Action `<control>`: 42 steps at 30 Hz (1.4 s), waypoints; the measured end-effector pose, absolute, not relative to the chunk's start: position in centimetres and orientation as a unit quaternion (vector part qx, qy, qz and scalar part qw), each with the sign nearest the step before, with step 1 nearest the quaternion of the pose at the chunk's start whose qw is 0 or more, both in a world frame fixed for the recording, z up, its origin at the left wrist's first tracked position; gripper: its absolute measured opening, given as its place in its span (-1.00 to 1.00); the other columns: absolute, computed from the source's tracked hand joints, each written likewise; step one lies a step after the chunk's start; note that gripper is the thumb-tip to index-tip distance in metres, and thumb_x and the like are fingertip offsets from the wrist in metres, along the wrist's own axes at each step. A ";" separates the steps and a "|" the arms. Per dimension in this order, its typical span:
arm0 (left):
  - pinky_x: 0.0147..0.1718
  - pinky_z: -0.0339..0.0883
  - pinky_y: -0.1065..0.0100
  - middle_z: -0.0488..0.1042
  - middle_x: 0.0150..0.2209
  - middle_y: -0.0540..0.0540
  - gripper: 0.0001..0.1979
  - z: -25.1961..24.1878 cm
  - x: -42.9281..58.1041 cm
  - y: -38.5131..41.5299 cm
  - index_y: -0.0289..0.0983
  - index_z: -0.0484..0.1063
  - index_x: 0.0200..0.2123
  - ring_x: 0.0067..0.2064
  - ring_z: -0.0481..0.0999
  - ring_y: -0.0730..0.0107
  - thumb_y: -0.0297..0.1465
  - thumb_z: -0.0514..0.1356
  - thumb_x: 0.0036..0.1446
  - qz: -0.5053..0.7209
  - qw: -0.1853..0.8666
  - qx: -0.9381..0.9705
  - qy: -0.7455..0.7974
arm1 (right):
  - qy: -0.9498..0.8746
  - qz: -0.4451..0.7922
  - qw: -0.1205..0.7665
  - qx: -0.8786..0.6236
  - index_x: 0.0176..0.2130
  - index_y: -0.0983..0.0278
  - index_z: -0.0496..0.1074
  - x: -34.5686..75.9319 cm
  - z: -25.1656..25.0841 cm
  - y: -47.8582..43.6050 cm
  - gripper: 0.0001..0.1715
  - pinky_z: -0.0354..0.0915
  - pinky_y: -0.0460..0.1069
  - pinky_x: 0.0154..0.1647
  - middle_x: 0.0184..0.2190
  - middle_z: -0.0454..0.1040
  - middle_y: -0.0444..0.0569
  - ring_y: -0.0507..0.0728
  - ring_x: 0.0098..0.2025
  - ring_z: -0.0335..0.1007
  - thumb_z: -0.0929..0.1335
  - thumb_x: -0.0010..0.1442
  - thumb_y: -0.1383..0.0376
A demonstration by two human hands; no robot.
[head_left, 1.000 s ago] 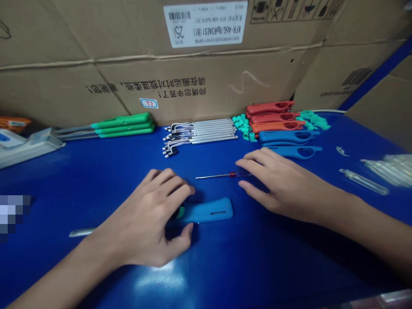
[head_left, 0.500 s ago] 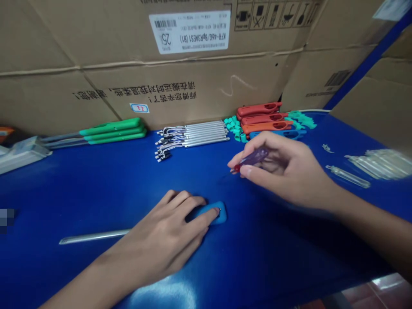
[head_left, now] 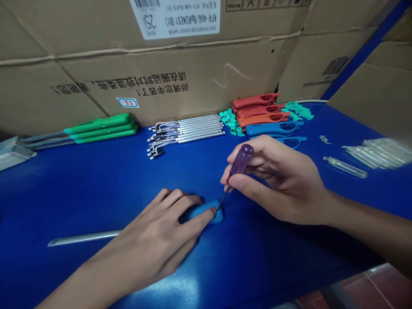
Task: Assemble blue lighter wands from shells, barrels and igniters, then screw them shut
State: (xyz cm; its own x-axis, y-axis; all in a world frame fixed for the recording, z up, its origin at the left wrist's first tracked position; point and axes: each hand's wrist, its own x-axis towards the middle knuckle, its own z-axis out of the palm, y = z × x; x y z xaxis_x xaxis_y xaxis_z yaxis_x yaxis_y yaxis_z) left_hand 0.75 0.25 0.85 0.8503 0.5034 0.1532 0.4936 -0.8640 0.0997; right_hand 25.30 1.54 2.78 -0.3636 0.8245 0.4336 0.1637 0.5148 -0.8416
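Observation:
My left hand (head_left: 170, 227) wraps over a blue lighter handle (head_left: 219, 218) and presses it on the blue table, index fingertip near its right end. A silver metal tube (head_left: 83, 237) sticks out left from behind my left wrist; its join with the handle is hidden. In my right hand (head_left: 280, 180), thumb and fingers pinch a purple screwdriver (head_left: 241, 161). It stands tilted, its thin shaft running down to the handle's end, right beside my left index fingertip. A screw under the tip is too small to make out for sure.
Along the cardboard wall (head_left: 193, 60) lie green-handled lighters (head_left: 106, 128), silver rods with wires (head_left: 199, 128), teal caps (head_left: 228, 120), red and orange handle shells (head_left: 257, 111) and blue shells (head_left: 273, 128). Clear tubes (head_left: 380, 152) lie at right. A pale box (head_left: 14, 152) stands left.
My right hand has turned the screwdriver more upright and lowered its tip onto the blue handle's end. My left hand keeps its hold. The camera view has tilted slightly down.

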 end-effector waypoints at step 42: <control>-0.14 0.32 0.13 0.42 -0.04 -0.18 -0.66 0.8 1.3 0.4 -0.14 0.33 0.13 -0.07 0.35 0.17 -0.41 0.01 0.32 0.076 0.032 0.959 0.272 | -0.849 0.269 0.336 -0.307 -0.22 0.28 0.40 25.2 2.1 1.6 -0.94 0.37 -0.12 -0.22 -0.30 0.56 -0.07 0.02 -0.27 0.51 0.31 0.29 0.37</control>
State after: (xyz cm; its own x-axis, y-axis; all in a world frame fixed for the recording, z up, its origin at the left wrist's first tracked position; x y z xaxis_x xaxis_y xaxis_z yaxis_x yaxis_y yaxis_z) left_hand 1.34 0.36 0.84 0.8405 0.5264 0.1284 0.5167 -0.8500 0.1027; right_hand 25.18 1.56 2.05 -0.5867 0.7015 0.4046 0.3401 0.6669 -0.6630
